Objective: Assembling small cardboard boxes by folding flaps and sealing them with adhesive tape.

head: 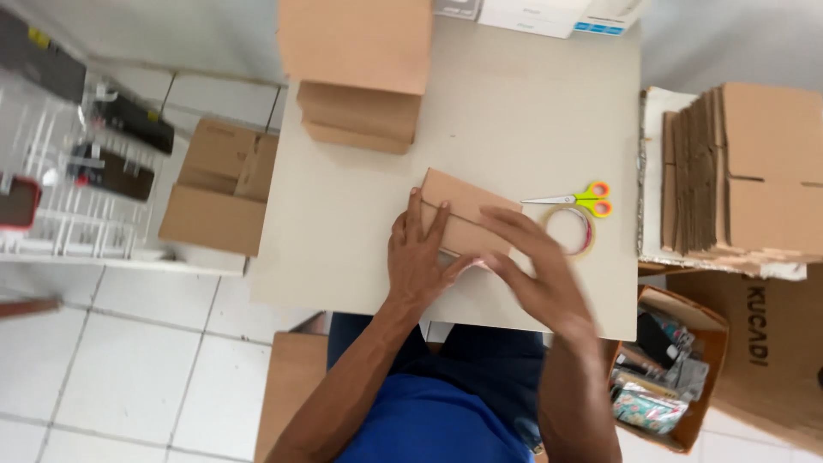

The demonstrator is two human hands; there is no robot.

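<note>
Head view: left hand (417, 261) and right hand (536, 270) press cardboard box (465, 213).

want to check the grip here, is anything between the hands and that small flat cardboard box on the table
Nothing visible. The left hand lies flat on the cardboard box, and the right hand touches its near edge. The scissors and tape roll lie off to the right.

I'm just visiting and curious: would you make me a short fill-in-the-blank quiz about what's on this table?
1. Both hands, the left hand and the right hand, press on a small flat ____ box.
2. The scissors have yellow and ____ handles.
3. The roll of tape lies just ____ the scissors in the picture.
4. The table top is ____ in colour.

Missing words: cardboard; orange; below; beige
</note>
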